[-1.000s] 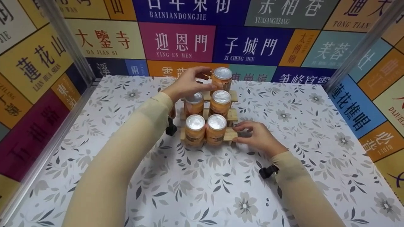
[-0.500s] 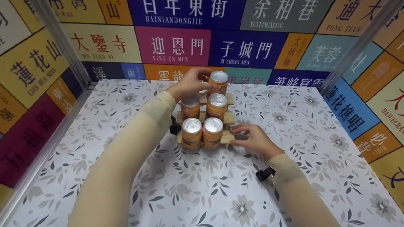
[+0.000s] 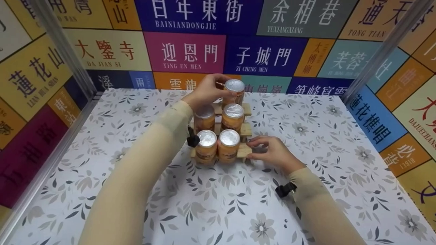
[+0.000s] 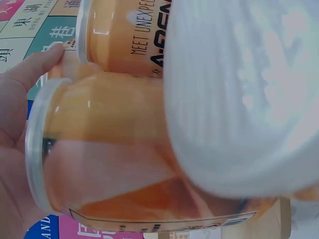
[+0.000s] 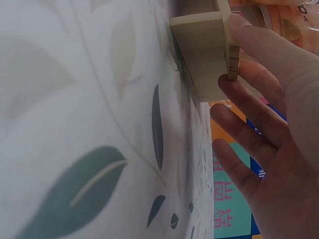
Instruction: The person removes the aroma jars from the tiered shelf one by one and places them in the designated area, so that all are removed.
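A small three-step wooden stand (image 3: 244, 150) bears several orange drink cans with silver lids. Two stand on the lowest step, a left front can (image 3: 206, 149) and a right front can (image 3: 229, 149). Behind them are a left middle can (image 3: 204, 120) and a right middle can (image 3: 233, 119). At the top, my left hand (image 3: 208, 91) grips a single can (image 3: 235, 89), thumb across its front and fingers behind. My right hand (image 3: 274, 151) pinches the right end of the lowest step; the right wrist view shows the thumb (image 5: 244, 30) on the board's edge.
A white tablecloth (image 3: 218, 200) with grey flowers and leaves lies under the stand. Panels with Chinese lettering (image 3: 265, 56) rise behind and on both sides, with metal posts (image 3: 64, 47) at the corners. A can lid (image 4: 239, 99) fills much of the left wrist view.
My left hand has shifted slightly right against the top can, its thumb further across the front. The head view has moved a little. My right hand stays at the stand's end.
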Available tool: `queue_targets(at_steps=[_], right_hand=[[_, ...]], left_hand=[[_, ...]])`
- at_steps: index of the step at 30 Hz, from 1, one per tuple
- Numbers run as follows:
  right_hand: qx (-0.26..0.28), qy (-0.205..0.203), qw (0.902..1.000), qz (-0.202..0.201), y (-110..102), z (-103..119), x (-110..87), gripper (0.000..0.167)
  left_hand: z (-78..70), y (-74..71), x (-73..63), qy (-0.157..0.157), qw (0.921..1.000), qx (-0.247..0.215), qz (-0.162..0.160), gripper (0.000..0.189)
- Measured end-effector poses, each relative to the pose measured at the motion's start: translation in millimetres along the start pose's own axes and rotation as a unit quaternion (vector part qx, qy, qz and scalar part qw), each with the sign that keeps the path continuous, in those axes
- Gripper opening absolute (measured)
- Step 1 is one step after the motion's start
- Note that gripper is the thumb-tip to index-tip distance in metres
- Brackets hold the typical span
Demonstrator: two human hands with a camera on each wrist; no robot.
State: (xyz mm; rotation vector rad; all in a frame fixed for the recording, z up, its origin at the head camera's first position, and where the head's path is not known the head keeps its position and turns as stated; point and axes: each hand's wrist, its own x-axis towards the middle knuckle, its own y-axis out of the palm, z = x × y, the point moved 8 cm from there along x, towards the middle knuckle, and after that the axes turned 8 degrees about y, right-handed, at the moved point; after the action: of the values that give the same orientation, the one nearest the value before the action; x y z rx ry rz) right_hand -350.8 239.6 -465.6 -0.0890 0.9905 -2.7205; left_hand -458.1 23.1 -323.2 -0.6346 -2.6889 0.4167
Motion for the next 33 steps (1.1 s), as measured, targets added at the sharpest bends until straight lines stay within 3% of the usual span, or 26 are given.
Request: queue_targets(at_steps=[7, 13, 24, 33], right_hand=[[-0.007, 0.0, 1.0, -0.002, -3, 3, -0.7, 0.039], [-0.005, 0.005, 1.0, -0.001, -2, 1, -0.2, 0.039], [-0.015, -0.009, 0.9998, -0.004, -2, 0, 1.8, 0.037], [-0.009, -0.006, 0.9999, -0.005, 1, -3, -0.2, 0.04]], left_hand=[[-0.2, -7.0, -4.0, -0.022, 0.9995, 0.007, -0.021, 0.051], [-0.7, -19.8, -11.9, -0.025, 0.9983, -0.021, -0.048, 0.052], [6.2, -69.5, -32.4, -0.037, 0.9893, -0.035, -0.136, 0.053], [21.6, -107.2, -66.0, -0.052, 0.9838, 0.005, -0.172, 0.054]])
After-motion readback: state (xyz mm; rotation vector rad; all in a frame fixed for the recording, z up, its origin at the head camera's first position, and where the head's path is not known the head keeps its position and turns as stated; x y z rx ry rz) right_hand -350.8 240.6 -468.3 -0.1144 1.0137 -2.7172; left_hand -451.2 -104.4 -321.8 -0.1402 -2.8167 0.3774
